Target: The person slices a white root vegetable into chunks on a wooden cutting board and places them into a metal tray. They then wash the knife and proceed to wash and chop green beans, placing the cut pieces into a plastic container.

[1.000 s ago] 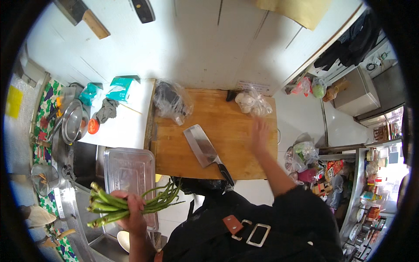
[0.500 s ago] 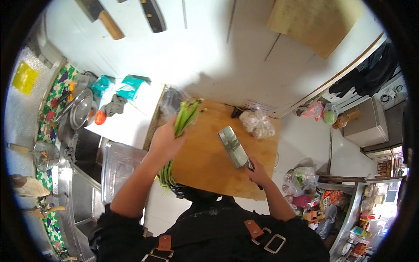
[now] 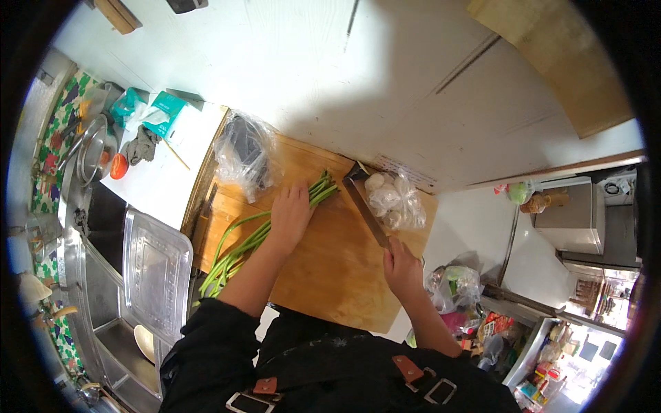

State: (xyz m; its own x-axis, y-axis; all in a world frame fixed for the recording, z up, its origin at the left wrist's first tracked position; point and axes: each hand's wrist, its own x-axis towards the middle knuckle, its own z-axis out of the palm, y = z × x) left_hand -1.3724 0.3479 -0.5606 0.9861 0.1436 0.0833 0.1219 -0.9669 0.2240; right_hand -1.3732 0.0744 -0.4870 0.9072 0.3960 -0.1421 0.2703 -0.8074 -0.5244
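Wooden tabletop (image 3: pixel 330 282) has room by its near edge, green stalks (image 3: pixel 321 191) held under left grip (image 3: pixel 291 215), cleaver (image 3: pixel 366 214) in right grip (image 3: pixel 402 267).

Strong, pale light is recorded on the white wall (image 3: pixel 275 62); a broad, soft-edged shadow is cast over its middle and right. The white counter (image 3: pixel 162 186) is nearly washed out, and a patch at far right is burnt out by glare. Detail is lost in the black clothing (image 3: pixel 337 368). Straight edges are bowed, corners blacked out, shelf goods (image 3: pixel 544 375) left soft
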